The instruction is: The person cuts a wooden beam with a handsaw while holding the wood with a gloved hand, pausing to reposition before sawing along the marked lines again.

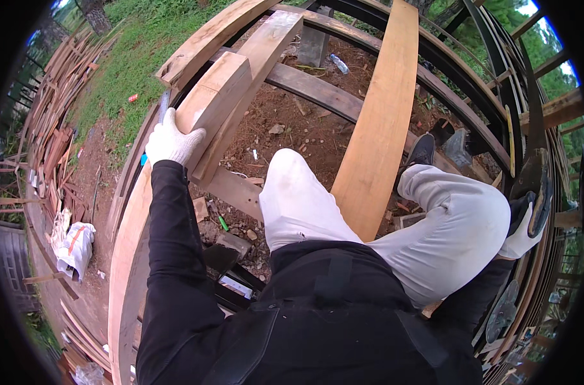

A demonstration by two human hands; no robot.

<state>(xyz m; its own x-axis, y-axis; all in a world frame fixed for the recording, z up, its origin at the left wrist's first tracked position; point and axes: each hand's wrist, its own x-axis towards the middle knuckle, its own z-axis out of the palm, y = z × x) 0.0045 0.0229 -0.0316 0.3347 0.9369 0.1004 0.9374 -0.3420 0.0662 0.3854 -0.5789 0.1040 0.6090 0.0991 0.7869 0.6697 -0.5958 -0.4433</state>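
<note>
Beam (212, 90): thick, pale, squared timber, left of the knees (289, 173), one end up and away, lying just beside a second timber (269, 48). Judged heavy and stiff, not fragile; sawn faces look dry, so a cloth glove should get decent friction, splinters likely along the edges. Best hold probably both side faces, hands well apart, since lifting by one end alone would let it swing or twist. Left hand (174, 139), white glove, lies over the beam, thumb spread away from the fingers; thin grey strip (164, 106) at the fingertips, can't tell if pinched or merely pressed. Right hand (520, 240), far right, well apart from the beam, wrapped round the handle of what looks like a saw (536, 131), blade pointing up and away; exact finger placement unclear. Wide plank (382, 109) between the legs, dirt (317, 141) below.
</note>
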